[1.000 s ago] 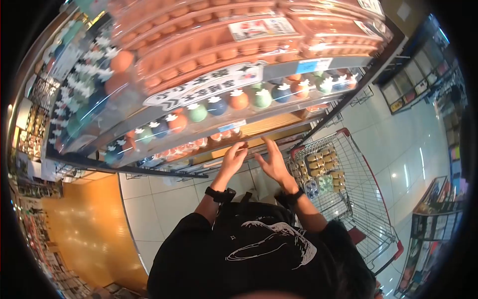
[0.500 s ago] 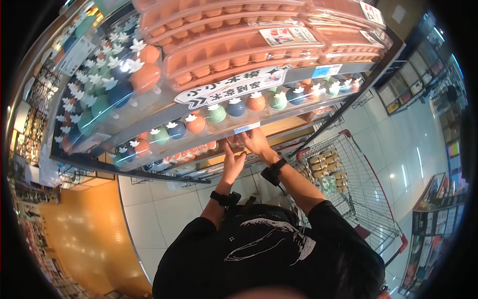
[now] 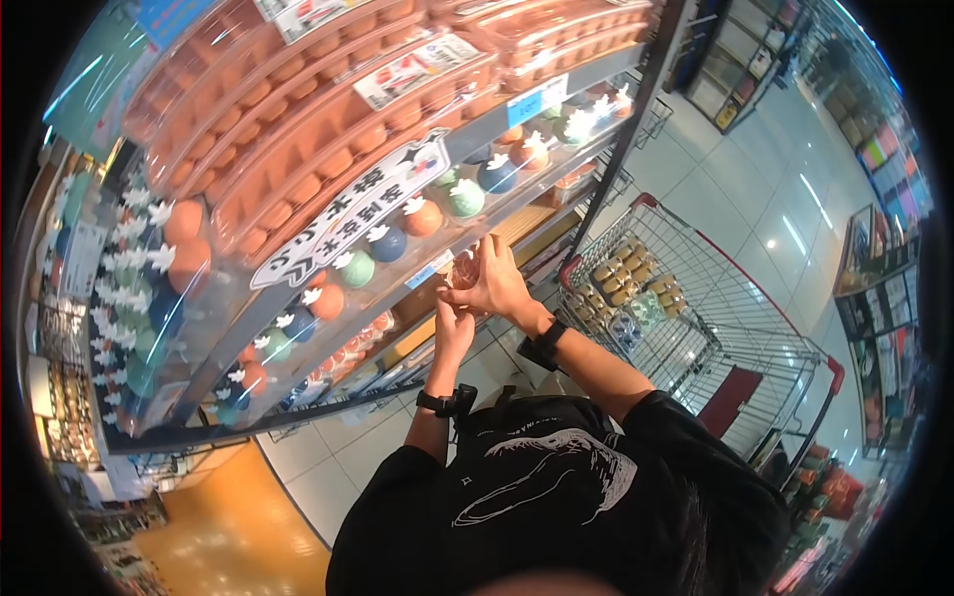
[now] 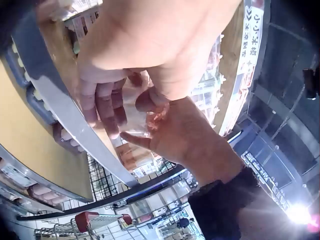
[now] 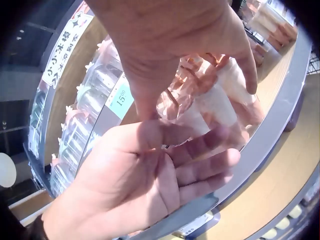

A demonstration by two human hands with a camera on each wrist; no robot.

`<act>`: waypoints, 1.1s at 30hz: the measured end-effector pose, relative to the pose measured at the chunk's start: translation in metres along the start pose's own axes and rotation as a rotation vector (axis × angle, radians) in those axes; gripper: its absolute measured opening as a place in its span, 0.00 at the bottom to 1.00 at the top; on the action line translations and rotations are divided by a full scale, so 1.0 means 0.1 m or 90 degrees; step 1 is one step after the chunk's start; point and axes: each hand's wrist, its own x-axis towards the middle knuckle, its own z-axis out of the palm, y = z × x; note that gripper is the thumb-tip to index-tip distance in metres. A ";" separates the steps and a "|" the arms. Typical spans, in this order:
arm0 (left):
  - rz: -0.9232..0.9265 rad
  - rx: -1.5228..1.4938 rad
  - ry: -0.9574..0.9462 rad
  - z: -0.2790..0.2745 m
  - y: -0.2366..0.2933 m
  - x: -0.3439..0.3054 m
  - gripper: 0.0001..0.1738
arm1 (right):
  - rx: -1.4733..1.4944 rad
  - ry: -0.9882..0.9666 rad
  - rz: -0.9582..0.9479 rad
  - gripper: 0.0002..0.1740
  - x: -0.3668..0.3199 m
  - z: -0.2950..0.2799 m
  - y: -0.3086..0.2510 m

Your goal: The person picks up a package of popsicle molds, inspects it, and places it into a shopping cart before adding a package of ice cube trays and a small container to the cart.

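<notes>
In the head view, my right hand (image 3: 500, 281) reaches into the shelf below the row of round molds. It grips a clear plastic pack with orange-pink contents (image 5: 215, 105), its thumb and fingers spread to either side of it in the right wrist view. My left hand (image 3: 454, 333) is just below, thumb side close to the right thumb. In the right wrist view that left hand (image 5: 135, 170) turns its palm up beneath the pack, fingers loosely extended. Similar packs (image 3: 350, 348) stand in a row to the left on the same shelf.
Orange, green and blue round molds with white leaf tops (image 3: 422, 217) line the shelf above. Orange lidded trays (image 3: 298, 149) are stacked higher up. A blue price tag (image 5: 120, 101) hangs on the shelf edge. A shopping cart (image 3: 735, 328) holding several packs stands at the right.
From in front of the shelf, both hands have reached in to the packs, and the right hand now grips one. The head view has turned, shifting the shelf left and tilting it.
</notes>
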 end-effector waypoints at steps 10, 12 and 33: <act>-0.165 -0.246 -0.312 0.42 0.47 -0.08 0.09 | -0.094 -0.084 0.098 0.60 -0.24 -0.87 0.27; -0.184 -0.255 -0.385 0.60 0.46 -0.13 0.09 | -0.109 -0.090 0.131 0.59 -0.41 -1.07 0.51; -0.024 0.268 -0.925 3.69 0.52 -0.97 0.18 | -0.090 0.520 0.631 0.46 -3.48 -2.76 5.09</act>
